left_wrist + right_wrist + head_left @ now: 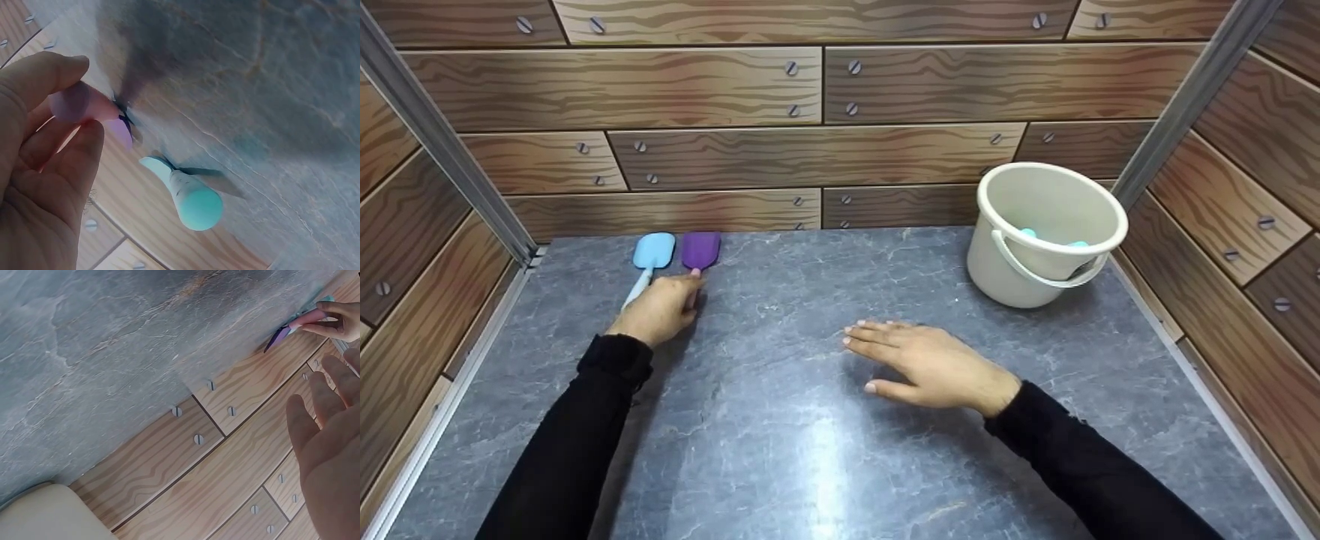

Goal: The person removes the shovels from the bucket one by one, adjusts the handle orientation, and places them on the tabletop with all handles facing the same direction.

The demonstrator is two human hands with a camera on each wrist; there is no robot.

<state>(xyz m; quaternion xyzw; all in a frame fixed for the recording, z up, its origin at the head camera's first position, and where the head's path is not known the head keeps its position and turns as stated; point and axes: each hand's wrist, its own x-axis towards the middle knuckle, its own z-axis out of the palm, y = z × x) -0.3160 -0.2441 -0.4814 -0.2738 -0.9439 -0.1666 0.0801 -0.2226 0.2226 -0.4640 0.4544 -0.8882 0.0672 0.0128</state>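
Note:
At the back left of the grey marbled table (780,300) my left hand (660,304) pinches the pink handle of a small toy shovel with a purple blade (701,250). The left wrist view has thumb and fingers around the end of that pink handle (100,106). Just to its left lies a second toy shovel with a light blue blade (654,250), its teal handle end (201,208) turned toward the wrist camera. My right hand (941,367), palm down with fingers extended and holding nothing, is over the table's middle right.
A cream bucket (1011,262) with its handle lowered stands at the back right; rounded turquoise things (1027,232) show inside it. Wood-print walls (720,157) with grey metal corner strips (1162,127) enclose the table at the back and both sides.

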